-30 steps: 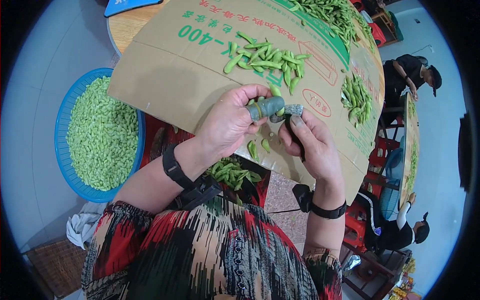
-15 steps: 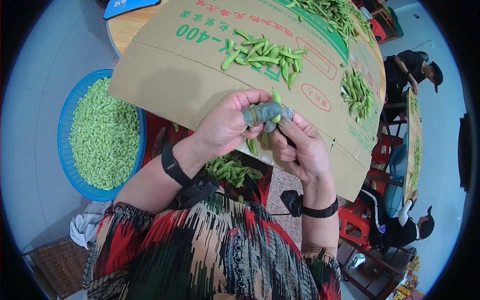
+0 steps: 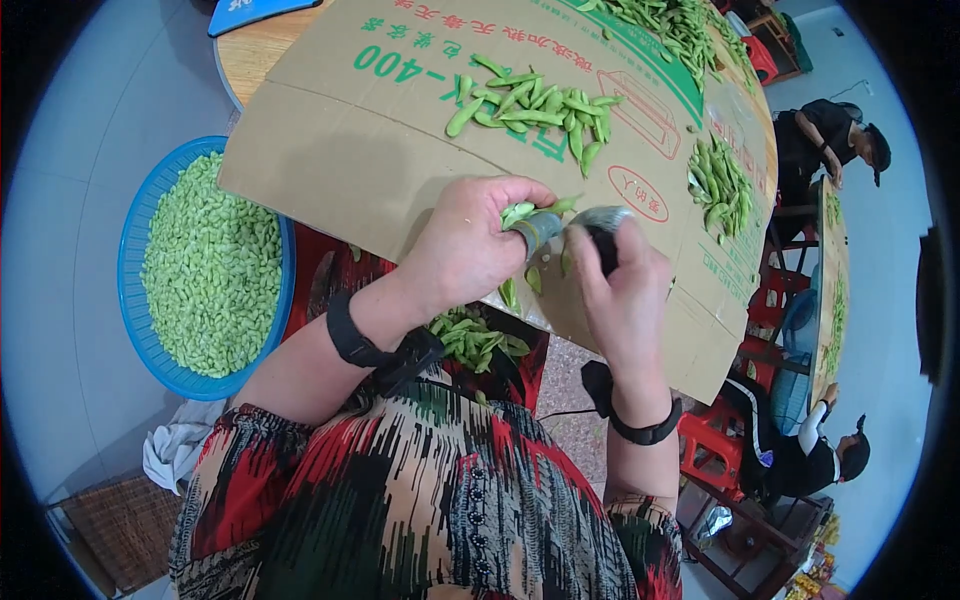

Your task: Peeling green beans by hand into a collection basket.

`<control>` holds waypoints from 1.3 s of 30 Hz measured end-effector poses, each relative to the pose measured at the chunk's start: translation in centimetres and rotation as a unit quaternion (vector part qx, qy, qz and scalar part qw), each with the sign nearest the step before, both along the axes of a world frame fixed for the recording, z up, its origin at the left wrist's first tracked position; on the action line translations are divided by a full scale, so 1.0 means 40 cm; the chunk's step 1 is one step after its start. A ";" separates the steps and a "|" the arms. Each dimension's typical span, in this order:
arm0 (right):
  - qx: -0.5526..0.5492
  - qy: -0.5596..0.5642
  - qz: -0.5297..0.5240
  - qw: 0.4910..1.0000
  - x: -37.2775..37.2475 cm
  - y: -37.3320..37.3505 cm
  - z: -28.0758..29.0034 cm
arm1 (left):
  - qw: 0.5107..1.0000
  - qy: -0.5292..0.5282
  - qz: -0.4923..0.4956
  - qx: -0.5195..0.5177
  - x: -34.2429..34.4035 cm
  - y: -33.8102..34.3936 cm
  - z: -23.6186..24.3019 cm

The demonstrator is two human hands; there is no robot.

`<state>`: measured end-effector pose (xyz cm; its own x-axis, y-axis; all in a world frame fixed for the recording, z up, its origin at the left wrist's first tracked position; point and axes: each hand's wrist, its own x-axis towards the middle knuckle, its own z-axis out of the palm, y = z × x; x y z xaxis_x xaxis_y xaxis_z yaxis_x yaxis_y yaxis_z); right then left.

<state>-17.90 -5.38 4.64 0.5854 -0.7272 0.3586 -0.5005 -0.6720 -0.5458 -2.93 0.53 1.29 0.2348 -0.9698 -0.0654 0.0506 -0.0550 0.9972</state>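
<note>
My left hand [image 3: 470, 240] is closed on a green soybean pod [image 3: 518, 213], just over the cardboard's near edge. A grey-green sleeve [image 3: 541, 232] with a yellowish band covers one of its fingers. Close by on the right, my right hand [image 3: 630, 290] is curled, with a dark thing with a grey, shiny top [image 3: 602, 228] at its thumb and fingers; blur hides what it is. A small heap of whole pods [image 3: 540, 105] lies on the flattened cardboard [image 3: 340, 150] beyond my hands. Loose pods [image 3: 509, 292] lie at the near edge.
At left stands a blue basket [image 3: 128, 270] full of shelled green beans [image 3: 210, 270]. Pods or husks [image 3: 470, 335] sit below the table edge near my lap. More pods [image 3: 720, 185] lie at right. Two people [image 3: 825, 140] are at another table beside red stools [image 3: 710, 440].
My hands have moved apart; the right has drawn away to the right from the pod. The pod in my left hand now lies more sideways.
</note>
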 end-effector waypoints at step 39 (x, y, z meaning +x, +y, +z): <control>0.612 -0.278 0.101 0.733 -0.020 0.016 -0.023 | 0.928 0.365 -0.041 -0.061 -0.013 0.003 0.004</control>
